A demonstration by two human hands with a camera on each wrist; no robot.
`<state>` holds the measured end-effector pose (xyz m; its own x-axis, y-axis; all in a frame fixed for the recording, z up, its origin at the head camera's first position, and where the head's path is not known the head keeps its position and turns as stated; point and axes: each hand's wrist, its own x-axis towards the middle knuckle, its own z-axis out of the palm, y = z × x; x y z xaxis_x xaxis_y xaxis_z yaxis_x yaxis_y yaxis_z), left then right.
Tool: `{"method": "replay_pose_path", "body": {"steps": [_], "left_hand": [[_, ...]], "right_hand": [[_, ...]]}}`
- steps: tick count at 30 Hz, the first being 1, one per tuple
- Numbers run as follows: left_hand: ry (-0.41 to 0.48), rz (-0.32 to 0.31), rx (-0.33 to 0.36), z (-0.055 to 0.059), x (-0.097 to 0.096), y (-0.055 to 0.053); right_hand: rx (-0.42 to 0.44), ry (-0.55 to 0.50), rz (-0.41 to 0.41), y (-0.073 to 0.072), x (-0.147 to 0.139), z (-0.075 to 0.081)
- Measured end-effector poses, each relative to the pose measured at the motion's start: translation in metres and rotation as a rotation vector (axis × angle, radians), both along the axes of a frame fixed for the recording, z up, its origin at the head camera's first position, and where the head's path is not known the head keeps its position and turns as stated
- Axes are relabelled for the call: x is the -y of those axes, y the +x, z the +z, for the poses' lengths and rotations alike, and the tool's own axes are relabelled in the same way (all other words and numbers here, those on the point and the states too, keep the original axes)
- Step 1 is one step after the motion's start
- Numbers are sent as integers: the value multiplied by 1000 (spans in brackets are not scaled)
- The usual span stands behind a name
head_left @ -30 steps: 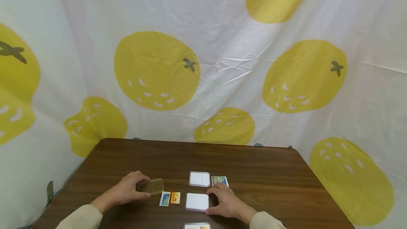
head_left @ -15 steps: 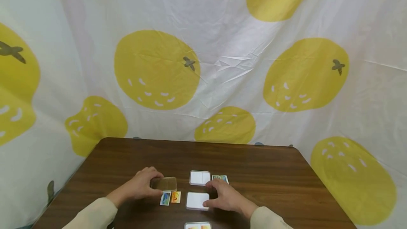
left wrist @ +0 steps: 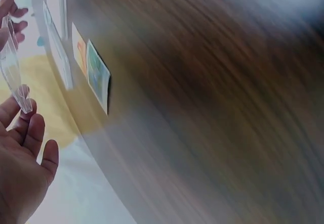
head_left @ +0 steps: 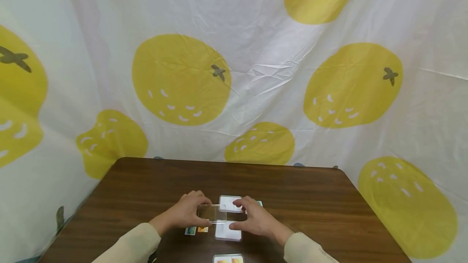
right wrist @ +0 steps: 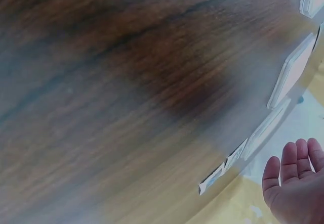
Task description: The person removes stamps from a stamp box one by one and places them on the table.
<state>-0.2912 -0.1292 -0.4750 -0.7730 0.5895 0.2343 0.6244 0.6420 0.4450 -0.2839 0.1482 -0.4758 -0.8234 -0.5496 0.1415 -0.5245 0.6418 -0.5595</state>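
My left hand [head_left: 184, 213] pinches a clear plastic cover [head_left: 216, 213] by its left side, above the table. In the left wrist view, the fingertips hold the end of this cover [left wrist: 12, 67]. My right hand [head_left: 257, 219] has its thumb and fingers spread near the cover's right edge; in the head view a small gap separates them. Beneath lies a clear case with a white insert [head_left: 228, 233], partly covered from sight. A similar white case [head_left: 228, 202] lies beyond it. Left of the cases are a blue-green card [head_left: 190, 231] and an orange card [head_left: 203, 229].
A clear case with orange pictures [head_left: 228, 259] lies at the near edge of view. Another picture card [head_left: 260, 203] is mostly hidden behind the right hand. All lie on a dark wooden table [head_left: 310, 198], with a lemon-print cloth [head_left: 256, 92] hanging behind.
My left hand has carried the clear cover rightwards from beside the small cards to above the middle case. My right hand has moved slightly away from that case, its fingers lifting.
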Motion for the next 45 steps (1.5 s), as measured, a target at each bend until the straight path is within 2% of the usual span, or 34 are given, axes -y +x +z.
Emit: {"method": "replay_pose_path", "body": {"steps": [9, 16, 19, 26, 31, 38, 45], "left_hand": [[3, -45, 17, 1, -21, 2], [-39, -44, -41, 2, -30, 3], [-63, -41, -47, 2, -31, 3], [-91, -52, -94, -1, -29, 5], [-77, -46, -67, -4, -26, 6], [-81, -44, -58, -10, -26, 7], [-105, -55, -50, -12, -29, 8]], "right_hand": [[9, -18, 24, 0, 2, 2], [-46, 1, 52, 0, -1, 1], [-64, -6, 51, 2, -4, -1], [-33, 5, 31, 2, -11, -3], [-49, 25, 25, 0, -14, -6], [21, 36, 21, 2, -15, -9], [31, 59, 39, 3, -18, -12]]}}
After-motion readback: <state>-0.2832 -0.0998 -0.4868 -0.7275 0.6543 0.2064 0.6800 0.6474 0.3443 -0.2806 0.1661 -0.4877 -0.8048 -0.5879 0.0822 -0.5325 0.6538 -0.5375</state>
